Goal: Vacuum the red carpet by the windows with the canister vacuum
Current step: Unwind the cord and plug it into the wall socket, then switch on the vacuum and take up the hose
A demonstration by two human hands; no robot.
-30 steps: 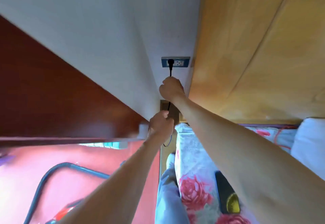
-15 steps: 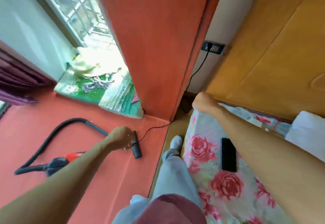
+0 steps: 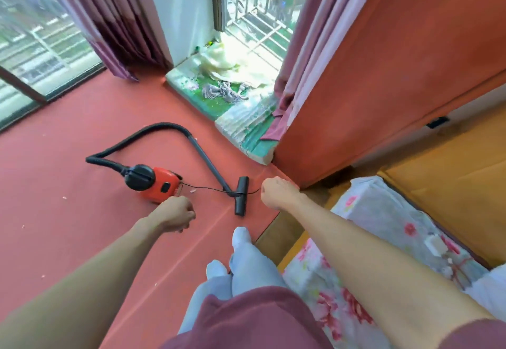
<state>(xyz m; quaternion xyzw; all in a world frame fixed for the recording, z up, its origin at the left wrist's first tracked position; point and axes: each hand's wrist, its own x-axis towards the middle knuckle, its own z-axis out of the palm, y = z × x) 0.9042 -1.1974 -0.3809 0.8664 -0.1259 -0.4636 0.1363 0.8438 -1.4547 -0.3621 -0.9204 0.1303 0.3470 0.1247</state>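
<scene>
Purple curtains [image 3: 115,20], floral bed [image 3: 383,253], wooden wardrobe [image 3: 451,162].

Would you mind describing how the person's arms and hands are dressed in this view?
Both forearms are bare, with no gloves, watch or rings visible on the left hand or right hand. A maroon short sleeve shows at the right upper arm, matching the maroon top. No sleeve is visible on the left arm within the frame.

The red carpet [image 3: 82,211] looks soft, fuzzy and matt. The vacuum [image 3: 158,184] body is shiny orange plastic, its hose [image 3: 153,129] dull black. The curtains [image 3: 109,20] are thin cloth. The bed cover [image 3: 383,253] is flowery cloth.
</scene>
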